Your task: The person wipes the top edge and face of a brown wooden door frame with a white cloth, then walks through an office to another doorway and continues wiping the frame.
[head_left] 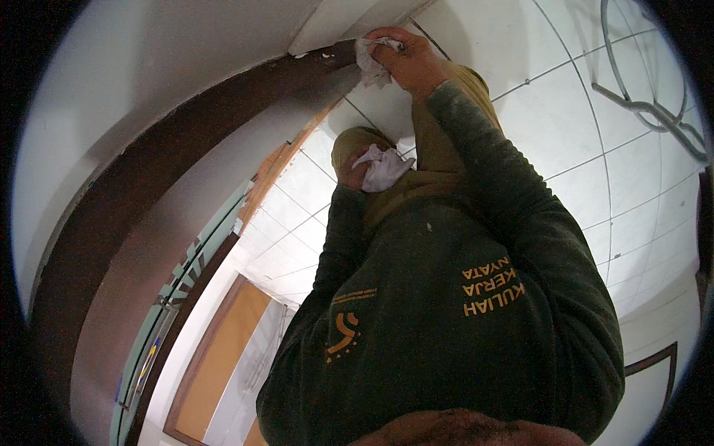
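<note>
My right hand [409, 63] grips a crumpled white cloth [372, 67] at the upper end of a long dark brown trim strip [186, 130], beside a white wall edge [327, 18]. Lower down, my left hand [354, 169] is closed on a second white cloth [387, 171] resting over my khaki trousers [461, 111]. The fingertips of my left hand are partly hidden by that cloth.
White tiled floor [550, 119] surrounds my legs. A bent grey metal tube frame [632, 104] stands at the right. At the left are a wooden edge [275, 163], a pale green framed panel [178, 282] and a tan door panel [216, 357].
</note>
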`<state>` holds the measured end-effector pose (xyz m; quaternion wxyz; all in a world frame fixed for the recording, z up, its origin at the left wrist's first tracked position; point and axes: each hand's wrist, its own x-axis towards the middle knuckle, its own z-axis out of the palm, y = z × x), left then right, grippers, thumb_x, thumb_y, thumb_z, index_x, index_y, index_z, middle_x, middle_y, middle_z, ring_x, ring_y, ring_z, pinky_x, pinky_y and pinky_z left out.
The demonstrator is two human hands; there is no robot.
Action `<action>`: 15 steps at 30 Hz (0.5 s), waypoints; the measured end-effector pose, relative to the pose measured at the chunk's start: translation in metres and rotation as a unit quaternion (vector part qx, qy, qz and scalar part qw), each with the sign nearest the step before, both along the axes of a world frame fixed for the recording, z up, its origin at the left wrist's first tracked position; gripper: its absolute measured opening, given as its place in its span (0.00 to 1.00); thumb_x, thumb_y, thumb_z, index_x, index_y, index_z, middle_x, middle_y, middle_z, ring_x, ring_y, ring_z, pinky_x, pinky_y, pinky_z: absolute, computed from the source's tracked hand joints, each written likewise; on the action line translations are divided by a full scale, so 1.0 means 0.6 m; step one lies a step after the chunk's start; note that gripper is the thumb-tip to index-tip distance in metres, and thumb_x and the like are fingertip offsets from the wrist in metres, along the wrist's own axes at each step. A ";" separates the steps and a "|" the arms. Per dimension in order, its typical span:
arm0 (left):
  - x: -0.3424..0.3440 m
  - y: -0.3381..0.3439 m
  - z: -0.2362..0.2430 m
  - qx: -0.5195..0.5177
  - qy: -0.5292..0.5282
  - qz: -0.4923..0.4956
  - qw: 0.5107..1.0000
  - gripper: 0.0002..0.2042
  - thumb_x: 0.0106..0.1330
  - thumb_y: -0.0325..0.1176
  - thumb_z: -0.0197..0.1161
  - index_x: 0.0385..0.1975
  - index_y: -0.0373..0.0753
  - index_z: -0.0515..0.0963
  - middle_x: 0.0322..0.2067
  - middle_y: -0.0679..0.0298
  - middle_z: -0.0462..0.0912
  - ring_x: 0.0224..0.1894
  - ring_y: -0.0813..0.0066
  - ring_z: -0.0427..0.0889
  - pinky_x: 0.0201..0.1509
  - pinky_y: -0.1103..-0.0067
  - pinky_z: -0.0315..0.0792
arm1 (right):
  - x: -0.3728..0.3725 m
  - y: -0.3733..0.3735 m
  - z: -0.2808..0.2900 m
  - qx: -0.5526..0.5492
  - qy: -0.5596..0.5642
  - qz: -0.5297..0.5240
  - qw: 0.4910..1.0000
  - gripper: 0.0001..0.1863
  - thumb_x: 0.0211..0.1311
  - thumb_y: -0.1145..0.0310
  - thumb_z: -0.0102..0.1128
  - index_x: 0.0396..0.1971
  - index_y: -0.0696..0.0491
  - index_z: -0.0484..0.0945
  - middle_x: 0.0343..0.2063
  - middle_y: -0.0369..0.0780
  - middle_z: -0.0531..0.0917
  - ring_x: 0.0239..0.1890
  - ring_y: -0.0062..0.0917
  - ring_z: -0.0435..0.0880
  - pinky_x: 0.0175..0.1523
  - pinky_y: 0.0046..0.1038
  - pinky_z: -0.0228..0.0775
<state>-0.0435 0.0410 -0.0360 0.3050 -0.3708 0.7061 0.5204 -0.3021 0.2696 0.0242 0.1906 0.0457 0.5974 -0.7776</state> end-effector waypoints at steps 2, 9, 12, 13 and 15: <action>0.014 0.000 -0.009 0.028 0.028 0.042 0.998 0.18 0.53 0.27 0.56 0.47 0.36 0.73 0.47 0.58 0.75 0.51 0.68 0.72 0.56 0.77 0.64 | 0.006 -0.010 -0.005 -0.006 -0.001 0.015 1.000 0.10 0.56 0.69 0.57 0.38 0.53 0.78 0.29 0.34 0.78 0.30 0.14 0.74 0.34 0.19 0.69; -0.027 0.015 0.014 0.083 -0.037 0.088 0.992 0.18 0.54 0.25 0.54 0.47 0.34 0.72 0.48 0.59 0.74 0.51 0.69 0.71 0.57 0.77 0.63 | 0.011 -0.004 -0.012 -0.125 -0.038 0.046 0.990 0.12 0.58 0.73 0.52 0.42 0.54 0.75 0.32 0.37 0.79 0.32 0.18 0.78 0.35 0.22 0.74; -0.012 0.008 0.011 0.013 0.070 -0.064 0.995 0.19 0.54 0.25 0.54 0.48 0.34 0.71 0.48 0.59 0.74 0.52 0.69 0.70 0.57 0.77 0.62 | 0.013 0.006 0.005 -0.280 -0.160 0.048 0.946 0.15 0.58 0.74 0.50 0.46 0.54 0.72 0.33 0.37 0.78 0.32 0.18 0.78 0.35 0.22 0.74; -0.013 0.009 0.005 0.014 0.072 -0.064 0.995 0.19 0.54 0.25 0.54 0.48 0.34 0.71 0.48 0.59 0.74 0.52 0.69 0.70 0.57 0.77 0.62 | 0.014 0.010 0.008 -0.342 -0.211 0.030 0.915 0.16 0.59 0.74 0.49 0.48 0.54 0.71 0.33 0.37 0.78 0.32 0.18 0.78 0.36 0.21 0.74; 0.006 -0.003 -0.020 0.038 0.055 -0.016 0.998 0.19 0.54 0.24 0.54 0.49 0.35 0.71 0.48 0.60 0.74 0.53 0.70 0.70 0.58 0.78 0.62 | 0.015 0.019 0.024 -0.355 -0.211 0.035 0.910 0.16 0.58 0.74 0.49 0.48 0.54 0.70 0.33 0.37 0.78 0.33 0.17 0.77 0.37 0.21 0.74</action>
